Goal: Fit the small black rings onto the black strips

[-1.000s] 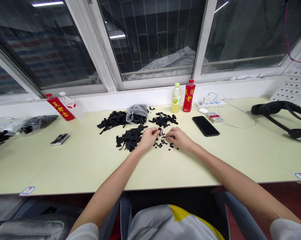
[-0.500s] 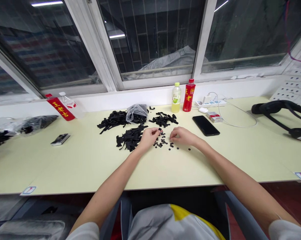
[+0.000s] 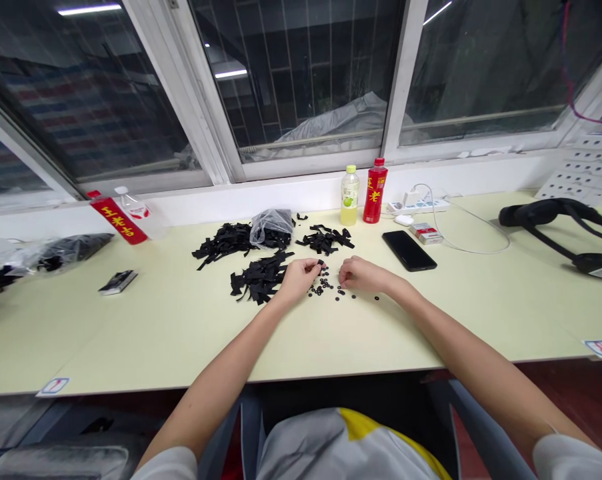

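Just right of the nearest strip pile (image 3: 259,277), a small black piece (image 3: 321,264) is pinched by the left hand (image 3: 297,280), while the right hand (image 3: 361,275) is curled, grip unclear, over loose black rings (image 3: 325,291), most judged not yet handled.

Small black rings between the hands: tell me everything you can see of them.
The small black rings are tiny flat loops, matte, rubber-like, lying loose in a scatter on the pale table, a few strays to the right. The left hand borders the scatter and pinches a small black piece above it; the right hand rests fingertips-down at its right edge. Finer detail is too small to tell.
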Demonstrator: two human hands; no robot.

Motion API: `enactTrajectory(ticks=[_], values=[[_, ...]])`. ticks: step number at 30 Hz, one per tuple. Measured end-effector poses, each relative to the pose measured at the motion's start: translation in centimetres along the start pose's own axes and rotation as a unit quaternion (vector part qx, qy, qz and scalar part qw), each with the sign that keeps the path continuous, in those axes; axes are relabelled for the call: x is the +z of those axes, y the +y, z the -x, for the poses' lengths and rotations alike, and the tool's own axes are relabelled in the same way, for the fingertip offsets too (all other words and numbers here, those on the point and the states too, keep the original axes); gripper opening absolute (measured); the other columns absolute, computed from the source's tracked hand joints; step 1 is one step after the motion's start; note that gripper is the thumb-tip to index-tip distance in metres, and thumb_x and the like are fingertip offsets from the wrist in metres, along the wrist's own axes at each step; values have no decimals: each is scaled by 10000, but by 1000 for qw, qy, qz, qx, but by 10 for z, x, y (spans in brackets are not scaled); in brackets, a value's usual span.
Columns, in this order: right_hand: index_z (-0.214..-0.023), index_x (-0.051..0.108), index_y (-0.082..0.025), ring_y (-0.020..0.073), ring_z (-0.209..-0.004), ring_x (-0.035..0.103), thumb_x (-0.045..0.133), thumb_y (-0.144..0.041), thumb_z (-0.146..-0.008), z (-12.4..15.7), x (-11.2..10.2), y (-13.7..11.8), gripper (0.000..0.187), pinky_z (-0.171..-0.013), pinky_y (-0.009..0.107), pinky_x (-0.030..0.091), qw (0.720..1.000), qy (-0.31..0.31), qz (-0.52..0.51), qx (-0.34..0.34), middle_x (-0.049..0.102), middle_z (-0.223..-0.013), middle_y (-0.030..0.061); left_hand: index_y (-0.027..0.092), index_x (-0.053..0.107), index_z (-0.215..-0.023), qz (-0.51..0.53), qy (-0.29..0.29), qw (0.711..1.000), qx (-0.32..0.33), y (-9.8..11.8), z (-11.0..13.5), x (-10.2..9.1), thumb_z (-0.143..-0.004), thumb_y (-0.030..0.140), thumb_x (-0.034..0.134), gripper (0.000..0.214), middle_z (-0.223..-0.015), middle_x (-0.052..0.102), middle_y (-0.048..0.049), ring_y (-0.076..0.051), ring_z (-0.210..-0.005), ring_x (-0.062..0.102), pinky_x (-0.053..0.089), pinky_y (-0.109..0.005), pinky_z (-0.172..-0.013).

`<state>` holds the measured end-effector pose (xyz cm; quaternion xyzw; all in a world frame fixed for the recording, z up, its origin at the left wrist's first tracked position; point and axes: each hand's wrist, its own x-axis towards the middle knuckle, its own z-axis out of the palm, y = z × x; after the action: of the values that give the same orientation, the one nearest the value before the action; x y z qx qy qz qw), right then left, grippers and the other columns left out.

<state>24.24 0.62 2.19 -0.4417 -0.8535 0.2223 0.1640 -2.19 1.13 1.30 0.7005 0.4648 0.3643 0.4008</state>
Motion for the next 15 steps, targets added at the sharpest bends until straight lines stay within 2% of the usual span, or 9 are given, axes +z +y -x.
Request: enactTrajectory(ticks=[5,10,13,15], values=[[-718,844,-279,344,-1006,818,826,-65,-873,0,2,3,265,-1040,456,668,999,20,-41,-2,894,-881,77,184,825,-919,2,-11,1000,-9,0,0,2,-992,623,844,445,-804,670,-16,-187,-771,460,376,-324,-716],[-908,830,-251,322,-1057,786,802,-287,-1010,1,1,-1,112,-1009,447,657,987,100,-129,-6,882,-1041,102,213,753,-863,13,-34,999,-13,5,4,3,-974,715,870,527,-773,637,-4,-188,-772,465,363,-317,-709],[-999,778,-259,301,-1024,761,775,-479,-1075,2,2,-5,232,-969,444,649,971,128,-202,-1,843,-1094,87,223,704,-817,18,-62,998,10,11,10,4,-1015,700,876,545,-727,554,17,-185,-767,448,380,-328,-718],[-1008,749,-270,303,-1033,746,795,-592,-1071,1,3,-7,331,-966,451,641,962,128,-240,1,818,-1093,79,226,687,-811,21,-77,997,22,14,12,5,-1028,677,866,531,-723,499,30,-181,-769,420,371,-335,-725]])
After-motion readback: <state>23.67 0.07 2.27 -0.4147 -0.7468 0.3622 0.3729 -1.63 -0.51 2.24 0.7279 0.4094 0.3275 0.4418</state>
